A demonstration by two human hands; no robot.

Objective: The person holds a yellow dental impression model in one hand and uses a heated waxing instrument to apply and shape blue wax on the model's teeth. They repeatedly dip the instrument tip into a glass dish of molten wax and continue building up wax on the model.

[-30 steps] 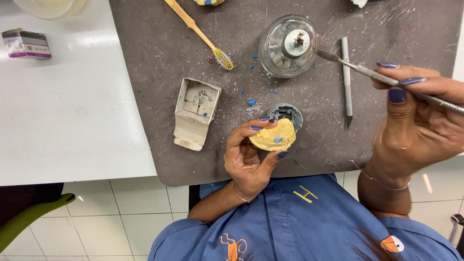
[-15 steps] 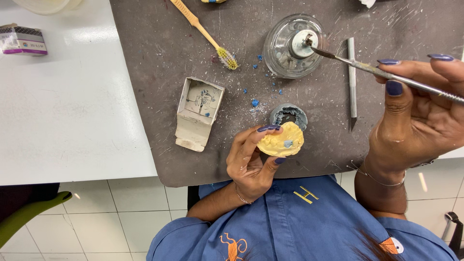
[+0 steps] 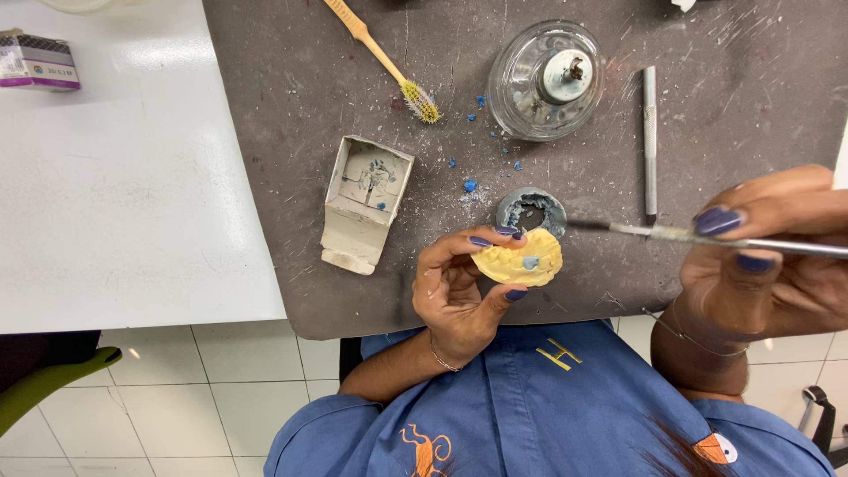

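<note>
L hand (image 3: 459, 296) pinches the yellow cast (image 3: 518, 262) over the mat's (image 3: 291, 115) near edge, R hand (image 3: 768, 256) grips the tool (image 3: 671, 233), whose tip has swung from the glass burner (image 3: 548, 81) back twd the cast, so wax goes on.

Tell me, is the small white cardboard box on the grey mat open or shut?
Open: the small white cardboard box lies with its flap folded out, its inside showing.

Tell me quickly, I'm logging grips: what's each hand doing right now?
Left hand: closed on the yellow dental cast.
Right hand: closed on the thin metal instrument.
</note>
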